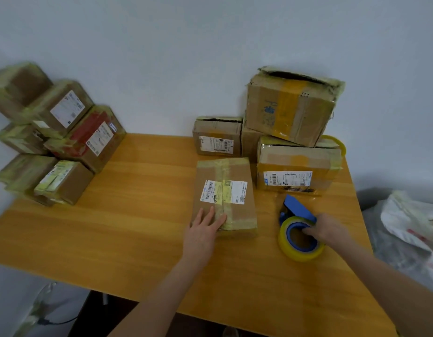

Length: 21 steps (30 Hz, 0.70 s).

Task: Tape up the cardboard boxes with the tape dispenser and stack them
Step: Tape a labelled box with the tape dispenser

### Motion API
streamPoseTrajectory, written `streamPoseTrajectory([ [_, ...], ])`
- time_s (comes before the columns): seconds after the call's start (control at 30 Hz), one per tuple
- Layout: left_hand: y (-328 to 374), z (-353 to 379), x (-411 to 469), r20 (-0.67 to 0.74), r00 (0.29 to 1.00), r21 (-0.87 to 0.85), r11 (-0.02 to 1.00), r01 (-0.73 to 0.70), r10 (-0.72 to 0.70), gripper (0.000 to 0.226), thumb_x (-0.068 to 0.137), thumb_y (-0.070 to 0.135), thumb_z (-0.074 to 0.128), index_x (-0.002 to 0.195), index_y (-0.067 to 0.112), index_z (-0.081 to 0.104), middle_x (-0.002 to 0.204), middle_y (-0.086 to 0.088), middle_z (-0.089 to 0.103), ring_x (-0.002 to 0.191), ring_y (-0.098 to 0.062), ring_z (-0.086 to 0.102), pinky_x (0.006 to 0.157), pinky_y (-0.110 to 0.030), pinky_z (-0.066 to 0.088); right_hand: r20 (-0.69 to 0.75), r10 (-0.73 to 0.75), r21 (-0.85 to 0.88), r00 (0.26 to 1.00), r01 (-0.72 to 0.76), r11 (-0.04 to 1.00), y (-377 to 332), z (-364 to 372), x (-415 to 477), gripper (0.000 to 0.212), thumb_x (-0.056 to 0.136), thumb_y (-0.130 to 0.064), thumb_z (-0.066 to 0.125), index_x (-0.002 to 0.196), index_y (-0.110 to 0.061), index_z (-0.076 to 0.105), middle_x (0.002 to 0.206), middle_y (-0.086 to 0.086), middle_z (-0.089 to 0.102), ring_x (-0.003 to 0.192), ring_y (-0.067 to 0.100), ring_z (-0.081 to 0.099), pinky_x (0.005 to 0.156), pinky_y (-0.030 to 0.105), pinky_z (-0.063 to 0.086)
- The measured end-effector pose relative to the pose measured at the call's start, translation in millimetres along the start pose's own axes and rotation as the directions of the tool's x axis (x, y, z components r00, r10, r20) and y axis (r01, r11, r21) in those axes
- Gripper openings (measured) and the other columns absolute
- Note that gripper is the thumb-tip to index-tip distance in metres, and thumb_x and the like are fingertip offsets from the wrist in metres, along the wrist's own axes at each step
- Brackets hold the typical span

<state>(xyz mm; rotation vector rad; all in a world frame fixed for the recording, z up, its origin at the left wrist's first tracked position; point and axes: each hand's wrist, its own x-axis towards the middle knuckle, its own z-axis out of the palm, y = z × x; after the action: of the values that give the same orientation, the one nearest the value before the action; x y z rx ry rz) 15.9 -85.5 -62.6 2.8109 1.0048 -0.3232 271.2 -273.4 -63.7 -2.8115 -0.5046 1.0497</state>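
Note:
A flat cardboard box (225,190) with a white shipping label and a strip of tape down its middle lies on the wooden table (137,227). My left hand (204,229) rests flat on its near left corner, fingers spread. To the right, my right hand (327,228) grips the blue tape dispenser (298,224), which carries a yellowish tape roll and sits on the table. Behind stand several more boxes (293,169), the top one (291,105) with its lid torn open. A stack of taped boxes (60,135) is at the left against the wall.
A spare tape roll (338,143) peeks out behind the right boxes. White plastic bags (410,227) lie on the floor beyond the table's right edge. A cable (57,321) runs under the table's near left corner.

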Motion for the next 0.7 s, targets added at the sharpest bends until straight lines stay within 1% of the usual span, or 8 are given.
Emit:
streamPoseTrajectory([
  [0.13,0.8,-3.6,-2.6,-0.016,1.000,0.002,1.000,-0.002,0.002,0.050,0.103,0.034,0.037,0.148,0.047,0.019,0.161,0.007,0.011,0.148,-0.026,0.011,0.116,-0.043,0.024,0.008,-0.007,0.089,1.000,0.007,0.996,-5.4,-7.9,-5.5,0.025,0.080,-0.030,0.075,0.079,-0.012,0.058,0.070,0.006,0.052,0.061,0.019,0.051,0.055,0.031,0.037],
  [0.23,2.9,-5.2,-0.7,0.003,1.000,0.018,1.000,-0.006,0.006,0.050,0.103,0.033,0.036,0.148,0.047,0.018,0.161,0.007,0.010,0.148,-0.026,0.010,0.116,-0.042,0.023,0.054,-0.040,0.266,0.998,0.024,0.964,-14.5,-7.2,-11.9,0.029,0.081,-0.018,0.072,0.072,-0.010,0.046,0.064,0.006,0.045,0.054,0.018,0.043,0.051,0.031,0.032],
  [0.3,1.9,-5.3,-1.7,0.010,1.000,0.033,0.999,-0.014,0.013,0.051,0.103,0.030,0.036,0.148,0.047,0.018,0.161,0.007,0.009,0.148,-0.026,0.010,0.116,-0.042,0.022,0.143,-0.050,0.360,0.988,-0.005,0.933,-19.5,-5.6,-17.0,0.027,0.082,-0.015,0.070,0.092,-0.006,0.047,0.072,0.009,0.049,0.058,0.020,0.047,0.050,0.031,0.035],
  [0.4,-2.0,-7.3,-5.4,0.026,0.999,0.036,0.998,-0.047,0.046,0.052,0.103,0.026,0.039,0.148,0.046,0.021,0.161,0.009,0.009,0.148,-0.025,0.009,0.116,-0.042,0.023,0.211,-0.077,0.516,0.974,-0.045,0.856,-23.9,-5.3,-26.5,0.041,0.079,-0.013,0.074,0.111,-0.002,0.050,0.097,0.015,0.059,0.079,0.028,0.058,0.068,0.039,0.049],
  [0.47,-2.0,-13.2,-8.4,0.025,0.998,0.000,0.999,-0.051,0.051,0.048,0.100,0.038,0.041,0.146,0.047,0.026,0.160,0.011,0.013,0.148,-0.021,0.013,0.116,-0.043,0.023,0.162,-0.134,0.563,0.978,0.020,0.826,-27.6,-11.9,-34.0,0.035,0.075,-0.011,0.079,0.099,-0.007,0.055,0.101,0.012,0.062,0.087,0.026,0.061,0.080,0.042,0.052],
  [0.57,4.6,-27.9,-7.3,-0.045,0.999,-0.139,0.990,-0.010,0.004,0.050,0.093,0.057,0.043,0.140,0.040,0.042,0.150,0.011,0.038,0.135,-0.014,0.039,0.112,-0.047,0.026,0.069,-0.243,0.552,0.968,0.166,0.817,-35.5,-35.7,-53.2,0.034,0.075,-0.014,0.082,0.093,-0.014,0.052,0.093,0.002,0.058,0.081,0.016,0.057,0.070,0.031,0.046],
  [0.63,12.7,-45.5,-4.2,-0.085,0.989,-0.494,0.867,0.063,-0.121,0.055,0.092,0.056,0.048,0.140,0.028,0.047,0.135,0.006,0.056,0.117,-0.012,0.055,0.103,-0.039,0.043,0.010,-0.297,0.570,0.955,0.239,0.786,-39.7,-53.9,-64.3,0.045,0.074,-0.020,0.083,0.105,-0.014,0.052,0.097,0.002,0.060,0.085,0.017,0.060,0.067,0.028,0.047],
  [0.7,20.8,-66.1,0.3,0.073,0.975,-0.882,0.442,0.161,-0.209,0.057,0.092,0.050,0.053,0.138,0.015,0.049,0.129,-0.002,0.059,0.109,-0.014,0.059,0.094,-0.035,0.051,-0.035,-0.373,0.573,0.927,0.324,0.753,-44.1,-68.7,-77.3,0.052,0.072,-0.017,0.084,0.113,-0.020,0.051,0.104,0.003,0.062,0.088,0.020,0.064,0.067,0.027,0.049],
])
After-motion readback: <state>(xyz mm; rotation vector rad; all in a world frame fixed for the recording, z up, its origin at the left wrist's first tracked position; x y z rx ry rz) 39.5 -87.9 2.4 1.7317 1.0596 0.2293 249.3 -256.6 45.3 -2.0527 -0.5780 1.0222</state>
